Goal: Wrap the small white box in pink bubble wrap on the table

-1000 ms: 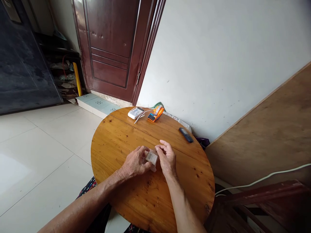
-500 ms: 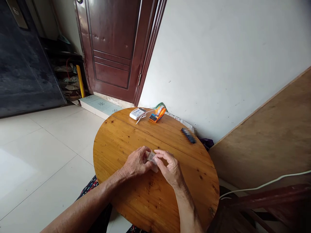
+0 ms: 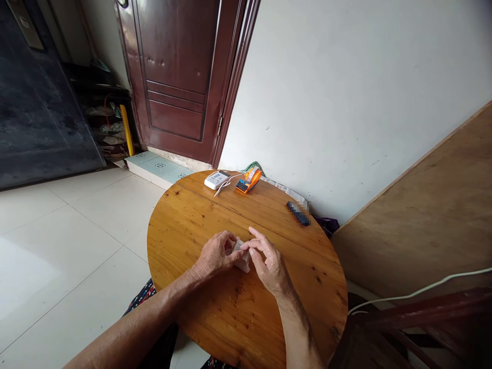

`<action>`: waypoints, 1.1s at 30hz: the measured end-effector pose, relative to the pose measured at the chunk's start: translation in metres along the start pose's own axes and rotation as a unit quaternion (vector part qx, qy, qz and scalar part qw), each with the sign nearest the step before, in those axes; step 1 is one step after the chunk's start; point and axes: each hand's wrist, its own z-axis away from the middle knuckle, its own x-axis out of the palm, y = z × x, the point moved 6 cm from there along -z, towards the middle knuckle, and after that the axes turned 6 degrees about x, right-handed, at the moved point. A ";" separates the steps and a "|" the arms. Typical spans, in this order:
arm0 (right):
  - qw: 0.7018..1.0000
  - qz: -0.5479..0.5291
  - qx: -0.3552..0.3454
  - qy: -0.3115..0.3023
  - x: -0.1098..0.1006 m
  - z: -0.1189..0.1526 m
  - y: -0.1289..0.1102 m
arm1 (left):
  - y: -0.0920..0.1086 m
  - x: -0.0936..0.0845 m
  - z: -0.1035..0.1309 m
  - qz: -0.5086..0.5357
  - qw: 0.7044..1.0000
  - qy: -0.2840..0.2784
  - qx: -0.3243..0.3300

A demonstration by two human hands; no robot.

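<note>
A small whitish packet (image 3: 243,263), its wrapping crinkled and partly see-through, is near the middle of the round wooden table (image 3: 180,225). My left hand (image 3: 217,256) grips it from the left, thumb along the near side and fingers curled over the far side. On the right, my right hand (image 3: 271,264) has its fingers apart. One finger points up and away, while another fingertip reaches the packet's top right side. What the wrapping contains cannot be made out.
Along the table's far edge are a white box-shaped device (image 3: 217,179) with a white cable and an orange tape dispenser (image 3: 248,181). A dark, pixelated long object (image 3: 298,213) lies at the far right. The wall (image 3: 346,128) stands close behind; a pale cable (image 3: 418,292) runs at right.
The fingers of my right hand have spread from their pinch at the packet, one finger lifting away. More of the packet's right side shows. My left hand stays in place.
</note>
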 end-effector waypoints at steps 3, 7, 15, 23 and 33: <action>0.999 -0.023 0.039 0.024 -0.001 0.000 0.007 | 0.000 0.001 0.000 0.011 1.000 -0.011 -0.013; 0.985 -0.047 0.122 0.110 -0.012 0.000 0.026 | 0.003 -0.001 0.000 0.026 0.999 -0.012 -0.029; 0.983 -0.078 0.167 -0.020 0.001 -0.004 0.023 | -0.001 0.002 0.000 0.016 1.000 0.002 -0.011; 0.990 -0.033 0.133 0.022 -0.002 -0.004 0.020 | -0.004 0.005 0.000 0.019 1.000 0.004 -0.011; 0.962 -0.092 0.234 0.103 -0.010 -0.002 0.058 | -0.003 0.004 0.000 0.018 1.000 -0.004 -0.018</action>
